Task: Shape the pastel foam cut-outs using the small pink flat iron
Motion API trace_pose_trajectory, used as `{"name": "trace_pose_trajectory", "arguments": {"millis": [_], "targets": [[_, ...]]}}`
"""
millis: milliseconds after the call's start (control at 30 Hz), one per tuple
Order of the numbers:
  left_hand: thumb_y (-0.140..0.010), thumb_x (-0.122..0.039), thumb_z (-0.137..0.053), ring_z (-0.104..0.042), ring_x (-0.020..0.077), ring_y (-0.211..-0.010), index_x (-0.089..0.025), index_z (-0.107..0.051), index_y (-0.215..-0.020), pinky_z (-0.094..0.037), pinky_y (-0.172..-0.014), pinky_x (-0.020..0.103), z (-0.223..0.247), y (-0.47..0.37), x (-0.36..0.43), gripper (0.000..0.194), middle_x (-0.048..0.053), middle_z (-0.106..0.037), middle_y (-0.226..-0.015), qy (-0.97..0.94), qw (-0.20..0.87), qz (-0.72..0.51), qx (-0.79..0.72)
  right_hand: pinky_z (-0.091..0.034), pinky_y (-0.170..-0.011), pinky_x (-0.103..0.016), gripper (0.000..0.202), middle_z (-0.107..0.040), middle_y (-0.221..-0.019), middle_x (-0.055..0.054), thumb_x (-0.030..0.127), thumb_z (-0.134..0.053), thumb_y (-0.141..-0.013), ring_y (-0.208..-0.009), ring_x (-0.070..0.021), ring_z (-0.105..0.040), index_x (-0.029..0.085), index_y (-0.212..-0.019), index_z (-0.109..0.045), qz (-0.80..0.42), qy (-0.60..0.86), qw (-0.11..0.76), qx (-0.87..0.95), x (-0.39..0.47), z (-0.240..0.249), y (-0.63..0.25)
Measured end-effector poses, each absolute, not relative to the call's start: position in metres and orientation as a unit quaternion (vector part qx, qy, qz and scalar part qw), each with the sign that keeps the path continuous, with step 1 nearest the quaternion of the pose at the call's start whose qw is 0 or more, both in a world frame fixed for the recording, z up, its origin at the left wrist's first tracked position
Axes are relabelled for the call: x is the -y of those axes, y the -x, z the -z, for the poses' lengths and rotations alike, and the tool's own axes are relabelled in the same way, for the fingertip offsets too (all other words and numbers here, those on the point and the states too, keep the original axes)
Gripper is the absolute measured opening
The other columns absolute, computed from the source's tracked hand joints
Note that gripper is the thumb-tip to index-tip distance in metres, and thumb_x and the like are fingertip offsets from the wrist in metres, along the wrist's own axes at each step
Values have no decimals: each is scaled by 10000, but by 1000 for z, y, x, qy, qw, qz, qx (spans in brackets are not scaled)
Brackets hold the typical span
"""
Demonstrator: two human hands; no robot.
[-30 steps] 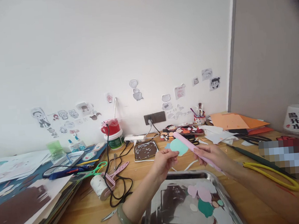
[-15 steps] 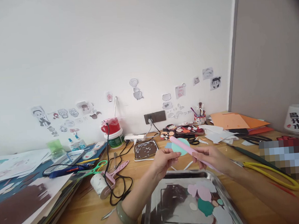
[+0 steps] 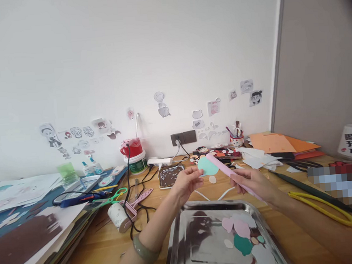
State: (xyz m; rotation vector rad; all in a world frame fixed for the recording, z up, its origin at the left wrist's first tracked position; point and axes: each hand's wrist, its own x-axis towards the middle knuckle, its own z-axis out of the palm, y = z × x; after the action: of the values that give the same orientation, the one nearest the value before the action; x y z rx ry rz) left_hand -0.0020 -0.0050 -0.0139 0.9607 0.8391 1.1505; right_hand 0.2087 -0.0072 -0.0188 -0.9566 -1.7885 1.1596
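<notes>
Head view: pink stick [image 3: 228, 172] overlaps teal cutout [image 3: 207, 167]; its lower end hidden.

L hand [image 3: 186, 183] pinches teal cutout [image 3: 207, 167], R hand [image 3: 249, 182] grips pink stick [image 3: 228, 172] w/ tip on it, above metal tray [image 3: 184, 233].

Pixelated patch [image 3: 340, 186] at right, metal tray [image 3: 185, 245] cut off below

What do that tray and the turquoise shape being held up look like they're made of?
The tray looks like polished metal, probably stainless steel: it mirrors the room. The turquoise cutout, pinched in the left hand, seems to be thin matte paper or foam sheet; which one is unclear.
</notes>
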Motion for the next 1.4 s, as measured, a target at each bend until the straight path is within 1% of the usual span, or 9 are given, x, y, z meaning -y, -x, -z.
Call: {"name": "trace_pose_trajectory", "arguments": {"millis": [100, 167, 267, 400, 633, 900, 1067, 1300, 1400], "targets": [[-534, -174, -699, -558, 86, -548, -96, -596, -698, -457, -502, 169, 17, -7, 9, 209, 51, -602, -678, -419, 657, -503, -374, -390, -467, -213, 282, -492, -570, 13, 418, -465, -737, -488, -96, -470, 152, -678, -536, -464, 376, 395, 698, 7, 21, -207], [-546, -173, -690, -558, 80, -550, -90, -594, -668, -455, -514, 159, 20, -9, 10, 176, 59, -607, -680, -413, 648, -518, -376, -389, -463, -216, 268, -489, -563, 17, 415, -475, -730, -486, -100, -472, 159, -687, -544, -472, 375, 394, 694, 7, 22, -206], [-574, -186, -668, -549, 62, -532, -104, -587, -635, -450, -529, 144, 21, -6, 7, 130, 48, -613, -668, -401, 634, -543, -378, -390, -461, -219, 246, -486, -561, 23, 407, -489, -722, -482, -102, -473, 172, -710, -558, -483, 373, 394, 687, 7, 22, -205], [-550, -168, -678, -536, 55, -510, -98, -597, -611, -446, -535, 141, 19, -3, 6, 124, 43, -609, -623, -396, 626, -552, -383, -388, -458, -212, 255, -495, -576, 17, 405, -472, -739, -484, -96, -474, 167, -715, -560, -491, 373, 394, 682, 8, 21, -205], [-480, -177, -722, -502, 52, -483, -80, -612, -577, -431, -503, 152, 20, -13, 11, 176, 35, -582, -566, -416, 627, -532, -389, -383, -453, -201, 273, -498, -602, 11, 395, -441, -770, -478, -84, -472, 147, -763, -557, -490, 358, 375, 701, 9, 25, -203], [-484, -241, -724, -509, 51, -524, -107, -593, -618, -434, -559, 166, 27, -20, 13, 230, 9, -561, -589, -411, 630, -535, -384, -372, -445, -194, 265, -484, -586, 19, 381, -448, -774, -475, -78, -472, 133, -734, -531, -466, 361, 375, 716, 9, 28, -202], [-467, -255, -729, -518, 64, -520, -107, -584, -604, -431, -546, 172, 31, -22, 14, 248, 13, -562, -565, -427, 632, -518, -387, -381, -445, -199, 268, -484, -581, 21, 387, -445, -772, -472, -82, -471, 138, -736, -537, -453, 362, 364, 729, 8, 30, -202], [-474, -192, -720, -512, 65, -474, -97, -582, -556, -426, -494, 162, 14, 1, 6, 187, 24, -567, -527, -458, 623, -485, -410, -382, -433, -203, 283, -518, -618, 17, 403, -445, -760, -449, -84, -457, 171, -876, -561, -451, 364, 350, 736, 5, 26, -208], [-492, -185, -708, -513, 63, -482, -103, -596, -598, -429, -481, 156, 9, 10, 4, 174, 23, -574, -552, -459, 617, -489, -412, -378, -427, -202, 270, -507, -606, 18, 397, -449, -757, -448, -85, -455, 172, -851, -564, -448, 366, 356, 734, 6, 23, -209]]}}
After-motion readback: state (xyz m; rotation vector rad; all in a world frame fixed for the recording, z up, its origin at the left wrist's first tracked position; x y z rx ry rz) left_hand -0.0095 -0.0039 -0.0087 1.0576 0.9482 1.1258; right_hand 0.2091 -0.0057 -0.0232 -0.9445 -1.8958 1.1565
